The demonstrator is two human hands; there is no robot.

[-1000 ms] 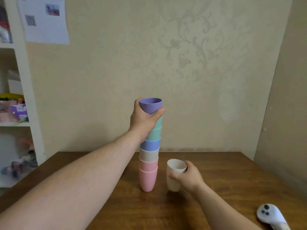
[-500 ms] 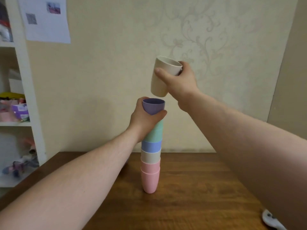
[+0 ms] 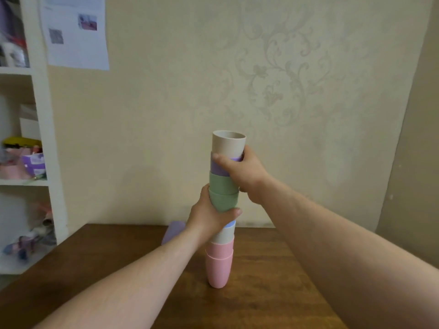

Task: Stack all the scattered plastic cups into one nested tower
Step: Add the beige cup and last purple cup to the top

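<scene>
- Since half a second ago, the beige cup (image 3: pixel 228 144) came down into the tower (image 3: pixel 222 210), which stands on the table (image 3: pixel 261 293).
- The right hand (image 3: pixel 242 173) wraps it and the purple cup (image 3: pixel 217 168).
- The left hand (image 3: pixel 209 216) clasps the green cups (image 3: pixel 222 193).

A beige wall (image 3: pixel 166 115) with faint floral scrollwork backs a wooden table (image 3: pixel 261 293); white shelves (image 3: pixel 42 138) (cluttered) stand left, beside a pinned sheet (image 3: pixel 76 32).

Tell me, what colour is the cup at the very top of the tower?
The top cup is beige, a pale cream; the head view shows it.
</scene>
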